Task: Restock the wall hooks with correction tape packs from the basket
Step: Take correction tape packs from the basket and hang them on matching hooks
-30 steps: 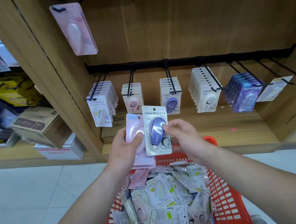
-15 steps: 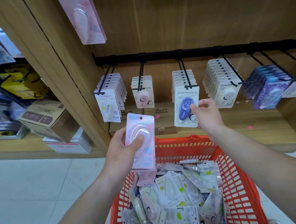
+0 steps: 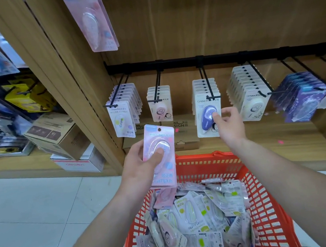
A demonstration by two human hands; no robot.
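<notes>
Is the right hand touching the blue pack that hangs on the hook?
Touching. The head view shows the right hand with its thumb tip on the blister of the blue pack, no gap.

Both arms out front: left hand (image 3: 140, 163) grips a pink pack (image 3: 157, 136), thumb across it; right hand (image 3: 230, 127), higher, pinches a purple pack (image 3: 205, 115).

Background clutter around the wooden shelving

A brown cardboard box (image 3: 56, 135) is stacked partly on a white box with red print (image 3: 80, 163) at the right end of the left bay's bottom shelf, beside the wooden upright (image 3: 64, 74). Yellow packs (image 3: 28, 97) are hung above. A tan NU SIGN box (image 3: 182, 135) is parked on the next shelf, and pale floor tiles (image 3: 35, 212) are seen below.
</notes>
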